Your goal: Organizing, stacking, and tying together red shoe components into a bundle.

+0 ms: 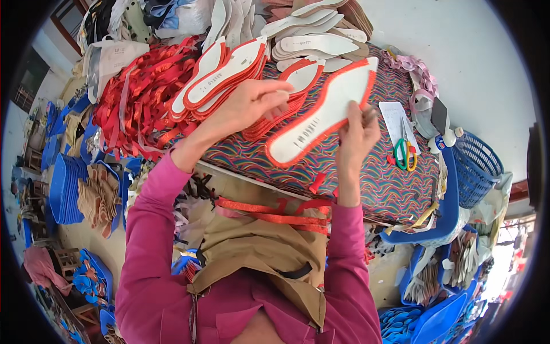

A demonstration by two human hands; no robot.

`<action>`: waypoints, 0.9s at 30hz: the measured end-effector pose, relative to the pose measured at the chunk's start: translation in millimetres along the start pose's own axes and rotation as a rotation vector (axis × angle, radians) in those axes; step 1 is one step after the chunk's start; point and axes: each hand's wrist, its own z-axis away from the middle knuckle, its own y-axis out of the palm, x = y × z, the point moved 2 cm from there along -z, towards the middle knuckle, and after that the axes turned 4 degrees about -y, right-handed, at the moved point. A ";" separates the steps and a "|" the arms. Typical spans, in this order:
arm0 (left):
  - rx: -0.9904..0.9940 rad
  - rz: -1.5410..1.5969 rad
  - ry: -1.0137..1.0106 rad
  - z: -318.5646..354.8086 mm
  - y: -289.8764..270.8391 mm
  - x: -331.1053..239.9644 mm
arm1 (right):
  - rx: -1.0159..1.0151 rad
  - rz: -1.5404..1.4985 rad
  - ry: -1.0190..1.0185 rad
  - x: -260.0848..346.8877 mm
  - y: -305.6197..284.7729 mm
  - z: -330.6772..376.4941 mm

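Observation:
My right hand point(357, 133) pinches the edge of a white shoe insole point(326, 114) bordered with red trim. The insole is tilted, its broad heel end toward the lower left and its pointed toe toward the upper right. My left hand point(258, 103) hovers over the stacks, fingers loosely bent and apart, with nothing seen in them. Beyond it lies a stack of red-edged insoles point(226, 77), and a second red-edged stack point(301, 74) sits partly behind the left hand and the held insole. A small red scrap point(317, 183) rests on the patterned tabletop point(275, 163).
Left on the table is a heap of red ribbon point(143, 97). Untrimmed pale insoles point(318, 44) are piled at the back. At right lie green- and yellow-handled scissors point(405, 155) on a white paper point(392, 117). A blue basket point(475, 166) stands beyond the table's right edge.

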 end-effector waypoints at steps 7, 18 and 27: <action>-0.466 -0.493 0.242 1.9 3.1 -14.8 | 0.172 0.106 0.088 -15.6 21.4 -8.9; -0.371 -0.709 -0.050 -57.6 -27.4 27.7 | 0.096 1.704 -0.343 -78.3 -135.8 -57.6; -0.439 -0.594 0.016 -75.9 -39.6 59.5 | 0.375 1.070 0.024 -150.1 -5.6 -40.1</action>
